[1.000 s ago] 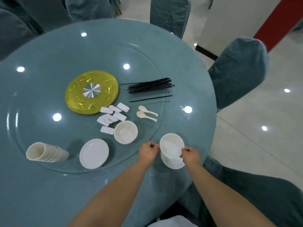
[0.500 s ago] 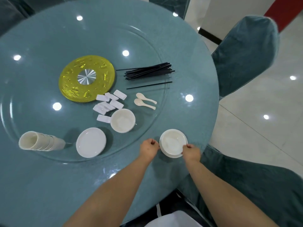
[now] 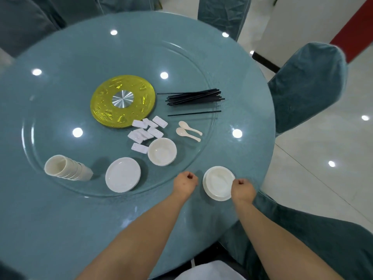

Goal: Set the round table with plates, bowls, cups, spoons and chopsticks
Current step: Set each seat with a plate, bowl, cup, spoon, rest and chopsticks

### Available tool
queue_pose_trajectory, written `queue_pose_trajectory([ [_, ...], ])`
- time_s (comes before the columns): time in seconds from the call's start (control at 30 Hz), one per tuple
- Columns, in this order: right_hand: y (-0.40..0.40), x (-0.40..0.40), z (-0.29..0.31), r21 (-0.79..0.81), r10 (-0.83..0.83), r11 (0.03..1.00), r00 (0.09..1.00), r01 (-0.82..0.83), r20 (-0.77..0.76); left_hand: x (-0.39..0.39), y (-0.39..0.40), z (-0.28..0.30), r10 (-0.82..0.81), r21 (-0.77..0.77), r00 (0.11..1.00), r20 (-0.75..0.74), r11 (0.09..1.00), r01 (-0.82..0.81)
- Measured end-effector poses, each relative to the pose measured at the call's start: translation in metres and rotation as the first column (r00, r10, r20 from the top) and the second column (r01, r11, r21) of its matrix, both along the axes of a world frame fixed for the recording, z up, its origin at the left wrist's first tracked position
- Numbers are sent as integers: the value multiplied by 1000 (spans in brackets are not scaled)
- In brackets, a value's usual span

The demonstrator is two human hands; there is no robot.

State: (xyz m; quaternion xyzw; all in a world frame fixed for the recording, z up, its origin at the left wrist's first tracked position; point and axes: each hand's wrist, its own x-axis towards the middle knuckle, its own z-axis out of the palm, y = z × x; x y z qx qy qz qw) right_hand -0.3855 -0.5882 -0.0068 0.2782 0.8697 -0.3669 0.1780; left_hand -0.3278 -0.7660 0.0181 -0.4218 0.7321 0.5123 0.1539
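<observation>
Round table [image 3: 60,219], bowl [image 3: 219,181] on plate [image 3: 217,196]

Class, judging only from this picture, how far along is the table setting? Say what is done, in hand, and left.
Done: one bowl on a plate sits at the table's near edge. In hand: nothing; the left hand is clear of it and the right hand is at its rim, both curled. Left: the stacked cups, spoons, chopsticks, spare plate and bowl wait on the glass turntable.

- Round table [image 3: 60,219]: glossy glass top, mirroring lights.
- Turntable hub [image 3: 122,99]: brushed metal in shiny yellow plastic.
- Bowl [image 3: 162,151] and plate [image 3: 122,174]: smooth, white, glazed-looking.
- Chair covers [image 3: 306,87]: matt cloth.
</observation>
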Motion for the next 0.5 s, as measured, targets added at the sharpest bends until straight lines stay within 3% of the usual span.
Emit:
queue_pose_trajectory([
  [0.27, -110, -21, 51, -93, 290, 948, 948, -303, -136, -2, -79, 57, 150, -39, 972, -179, 986, -160],
  [0.5, -248, 9, 95, -187, 576, 771, 791, -609, -204, 42, -182, 100, 289, -178, 925, -246, 925, -336],
])
